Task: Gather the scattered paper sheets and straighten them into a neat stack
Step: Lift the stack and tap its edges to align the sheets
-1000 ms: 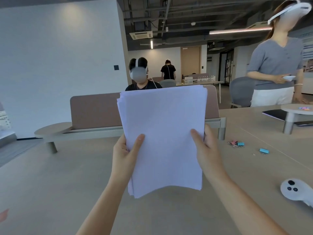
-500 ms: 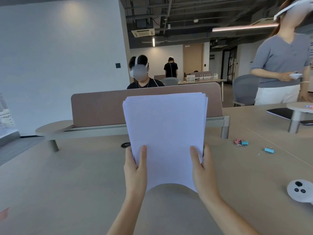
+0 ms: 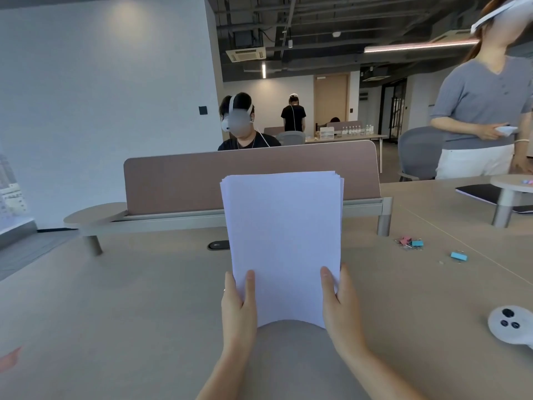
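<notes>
A stack of white paper sheets [image 3: 284, 241] stands upright in front of me, its bottom edge down at the beige table [image 3: 129, 313]. My left hand [image 3: 239, 310] grips the stack's lower left edge, thumb on the front. My right hand [image 3: 340, 307] grips the lower right edge the same way. The sheets' top edges are slightly uneven, mostly at the right corner. The bottom edge bows upward between my hands.
Pink and blue binder clips [image 3: 409, 243] and a lone blue clip [image 3: 459, 256] lie to the right. A white controller [image 3: 509, 324] rests at the far right. A brown desk divider [image 3: 253, 177] stands behind the stack. One person sits beyond it, another stands at right.
The stack has come down from a raised, tilted hold to stand upright on the table. My hands have slid down to its lower edges, and the sheets look more aligned.
</notes>
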Motion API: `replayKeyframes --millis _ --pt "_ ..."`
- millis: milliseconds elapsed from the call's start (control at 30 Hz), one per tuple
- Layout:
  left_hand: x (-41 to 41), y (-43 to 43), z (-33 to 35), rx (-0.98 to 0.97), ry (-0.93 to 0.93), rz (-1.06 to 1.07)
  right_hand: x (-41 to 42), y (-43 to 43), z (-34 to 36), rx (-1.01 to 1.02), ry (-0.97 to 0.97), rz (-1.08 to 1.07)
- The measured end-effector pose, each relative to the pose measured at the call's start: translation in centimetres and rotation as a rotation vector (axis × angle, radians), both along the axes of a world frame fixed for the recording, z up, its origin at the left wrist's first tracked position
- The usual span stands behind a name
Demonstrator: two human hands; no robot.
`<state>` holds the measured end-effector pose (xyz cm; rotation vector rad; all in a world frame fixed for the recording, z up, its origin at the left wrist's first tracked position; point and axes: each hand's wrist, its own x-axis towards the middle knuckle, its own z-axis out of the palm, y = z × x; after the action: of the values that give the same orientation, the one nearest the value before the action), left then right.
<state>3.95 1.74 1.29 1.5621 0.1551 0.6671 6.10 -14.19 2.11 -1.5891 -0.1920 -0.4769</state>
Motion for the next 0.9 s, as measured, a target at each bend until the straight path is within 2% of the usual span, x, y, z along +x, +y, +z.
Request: replayKeyframes --millis 100,333,533,633,700,900 --pt "0.0 -0.1 0.5 0.020 -0.021 0.008 -0.1 -0.2 0.5 0.010 -0.064 -0.033" --pt "0.3 0.6 -0.9 0.157 0.212 -0.077 0.7 -0.6 -1.8 -0.155 0.152 -0.030" --pt "0.1 0.7 2.4 0.288 0.127 -0.157 -1.1 -4.0 3.1 -0.091 0.183 0.038" --pt "-0.1 -1.6 3.8 0.336 0.141 -0.274 -1.5 -7.3 5.1 -0.136 0.244 0.024" --pt "0.4 -3.6 3.4 0.336 0.202 -0.320 -1.0 -9.3 5.4 -0.199 0.317 -0.002" --pt "3.3 -9.8 1.3 0.271 0.516 -0.360 3.1 -15.1 2.8 -0.397 0.703 -0.070"
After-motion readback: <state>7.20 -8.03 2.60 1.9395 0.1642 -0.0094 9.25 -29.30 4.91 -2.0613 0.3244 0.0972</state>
